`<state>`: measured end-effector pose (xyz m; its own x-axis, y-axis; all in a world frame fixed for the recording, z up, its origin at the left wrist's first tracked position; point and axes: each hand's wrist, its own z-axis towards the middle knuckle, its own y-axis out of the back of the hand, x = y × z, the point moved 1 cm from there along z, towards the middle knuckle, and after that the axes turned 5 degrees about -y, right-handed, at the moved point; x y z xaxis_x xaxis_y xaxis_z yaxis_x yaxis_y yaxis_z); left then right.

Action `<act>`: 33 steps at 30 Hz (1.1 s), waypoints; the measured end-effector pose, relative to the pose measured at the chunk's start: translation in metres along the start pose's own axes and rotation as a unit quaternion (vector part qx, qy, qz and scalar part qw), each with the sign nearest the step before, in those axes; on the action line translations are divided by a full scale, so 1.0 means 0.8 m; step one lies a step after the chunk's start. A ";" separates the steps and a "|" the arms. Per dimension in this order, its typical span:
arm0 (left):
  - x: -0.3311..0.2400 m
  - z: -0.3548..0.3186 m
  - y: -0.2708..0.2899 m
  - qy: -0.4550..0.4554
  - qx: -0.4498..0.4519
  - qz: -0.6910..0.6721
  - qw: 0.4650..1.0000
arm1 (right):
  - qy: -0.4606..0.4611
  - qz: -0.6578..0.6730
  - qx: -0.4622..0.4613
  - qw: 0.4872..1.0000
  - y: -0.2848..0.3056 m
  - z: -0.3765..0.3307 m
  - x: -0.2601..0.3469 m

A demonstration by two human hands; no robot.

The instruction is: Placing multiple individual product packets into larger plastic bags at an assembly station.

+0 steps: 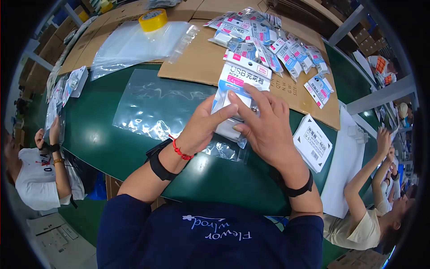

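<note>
Both my hands hold a stack of small white and blue packaged chargers (236, 87) over the green table (112, 148). My left hand (204, 125) grips the stack's lower left side with the thumb on top. My right hand (264, 125) covers its right side, fingers spread across the front. Under the hands lies a clear plastic bag (224, 150). A red string bracelet and a black band sit on my left wrist, and another black band on my right.
A heap of the same packets (268, 38) lies on flat brown cardboard (197, 58) beyond. Clear bags (156, 105), a yellow tape roll (153, 20) and a stack of white labels (312, 142) lie around. Other people work at left (40, 170) and right (371, 197).
</note>
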<state>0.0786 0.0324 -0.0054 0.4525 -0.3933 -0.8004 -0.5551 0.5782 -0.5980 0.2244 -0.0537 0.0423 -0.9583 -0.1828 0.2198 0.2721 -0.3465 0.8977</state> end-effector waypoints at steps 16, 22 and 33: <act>-0.006 0.007 0.010 -0.207 0.021 0.296 0.932 | -0.263 0.594 -0.015 0.760 0.001 -0.010 -0.029; -0.039 -0.022 -0.011 0.168 -0.036 -0.225 0.959 | 0.091 0.160 -0.071 0.980 -0.001 -0.024 -0.008; -0.032 -0.012 0.023 0.066 -0.038 -0.091 0.993 | 0.141 0.127 0.015 0.982 0.013 -0.010 -0.036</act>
<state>0.0498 0.0465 0.0039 0.4568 -0.5797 -0.6747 -0.5255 0.4362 -0.7305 0.2558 -0.0594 0.0424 -0.7966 -0.5080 0.3277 0.4924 -0.2308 0.8392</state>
